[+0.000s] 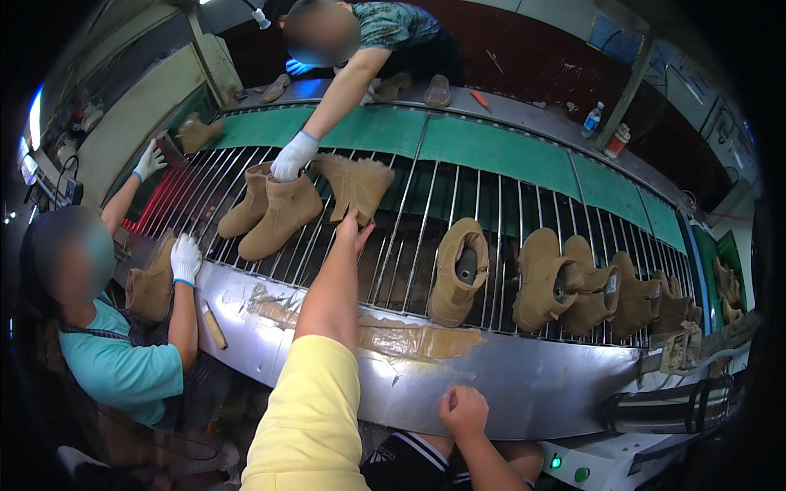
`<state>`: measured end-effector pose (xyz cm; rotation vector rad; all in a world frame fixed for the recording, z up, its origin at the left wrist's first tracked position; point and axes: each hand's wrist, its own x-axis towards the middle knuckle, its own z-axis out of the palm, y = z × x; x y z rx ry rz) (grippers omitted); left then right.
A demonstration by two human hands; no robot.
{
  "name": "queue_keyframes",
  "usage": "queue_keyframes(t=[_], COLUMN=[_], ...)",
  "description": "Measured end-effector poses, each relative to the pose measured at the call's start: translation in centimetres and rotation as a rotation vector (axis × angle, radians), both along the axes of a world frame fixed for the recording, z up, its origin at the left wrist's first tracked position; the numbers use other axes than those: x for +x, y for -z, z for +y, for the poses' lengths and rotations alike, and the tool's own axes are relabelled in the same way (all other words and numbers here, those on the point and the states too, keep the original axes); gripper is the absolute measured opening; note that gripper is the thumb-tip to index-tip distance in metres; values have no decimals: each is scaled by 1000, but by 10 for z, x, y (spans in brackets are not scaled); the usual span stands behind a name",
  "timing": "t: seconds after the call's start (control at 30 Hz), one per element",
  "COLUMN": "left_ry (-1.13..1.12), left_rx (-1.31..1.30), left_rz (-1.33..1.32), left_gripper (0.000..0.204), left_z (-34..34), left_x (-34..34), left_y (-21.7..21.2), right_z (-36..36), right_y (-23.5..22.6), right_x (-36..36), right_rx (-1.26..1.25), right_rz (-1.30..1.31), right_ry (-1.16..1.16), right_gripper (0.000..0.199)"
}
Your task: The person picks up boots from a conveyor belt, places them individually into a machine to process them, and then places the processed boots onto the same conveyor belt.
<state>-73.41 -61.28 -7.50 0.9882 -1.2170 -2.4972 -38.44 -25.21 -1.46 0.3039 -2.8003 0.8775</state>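
My left hand (pixel 355 231) reaches far over the rack and grips a tan boot piece (pixel 357 182) by its lower edge. That piece has fuzzy trim along its top. Just left of it, a co-worker's white-gloved hand (pixel 293 157) is at the top of a tan boot (pixel 282 214), with another tan boot (pixel 247 204) beside it. Close to my body, my right hand (pixel 464 412) is curled closed over the metal ledge (pixel 508 385); whatever may be inside it is hidden.
Several tan boots, including one boot (pixel 458 274), stand along the bar rack (pixel 499 214) to the right. A second co-worker at left holds a boot (pixel 150 288) near a wooden-handled tool (pixel 214 326). Green sheeting (pixel 491 155) lines the far side. A bottle (pixel 592 119) stands beyond.
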Motion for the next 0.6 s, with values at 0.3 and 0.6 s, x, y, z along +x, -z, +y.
queue_keyframes(t=[0.3,0.6], left_ry=[233,237], left_rx=[-603,-1531], left_rz=[-302,-147], left_gripper=[43,44], left_z=[42,-4], left_x=[-29,47], left_y=[-20,-126], right_z=[1,-9], right_y=[-4,6], right_x=[-2,6], right_rx=[24,20], right_rz=[-32,-2], right_ry=[-12,15], right_gripper=[8,9])
